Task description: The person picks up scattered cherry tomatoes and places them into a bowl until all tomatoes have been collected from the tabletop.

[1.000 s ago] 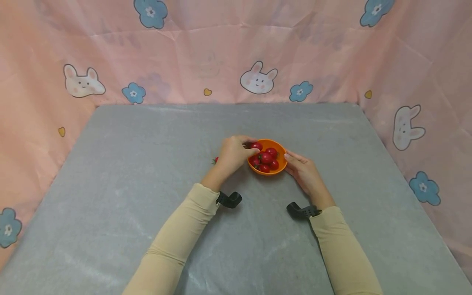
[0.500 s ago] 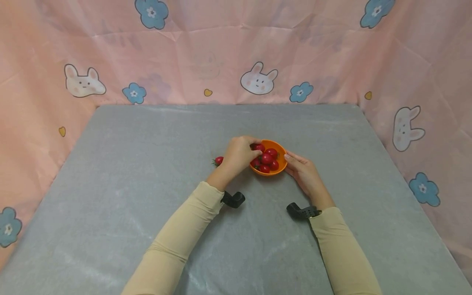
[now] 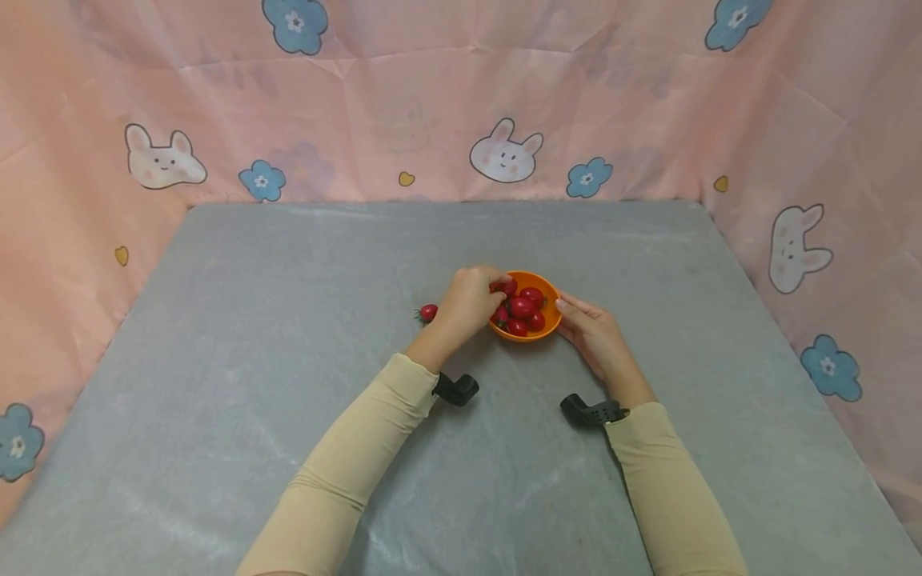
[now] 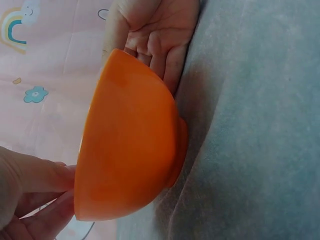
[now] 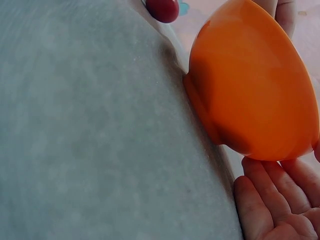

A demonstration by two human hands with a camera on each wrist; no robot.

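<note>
An orange bowl (image 3: 524, 335) on the table holds several red cherry tomatoes (image 3: 521, 307). My left hand (image 3: 463, 306) reaches over the bowl's left rim and pinches a cherry tomato (image 3: 510, 286) between thumb and fingers. In the left wrist view, the bowl's wall (image 4: 130, 135) hides the fingertips. On the right side, my right hand (image 3: 596, 340) holds the bowl, its thumb at the rim and its fingers along the outer wall. The right wrist view shows those fingers (image 5: 270, 190) against the lower side of the bowl.
One more cherry tomato (image 3: 428, 313) with a green stem lies on the grey tabletop (image 3: 288, 336), left of my left wrist. A pink curtain (image 3: 403, 104) with rabbits and flowers surrounds the table at the back and sides.
My left hand has moved slightly right, carrying the pinched cherry tomato further into the bowl. The tomato on the table is less covered by the hand. My right hand has stayed in place.
</note>
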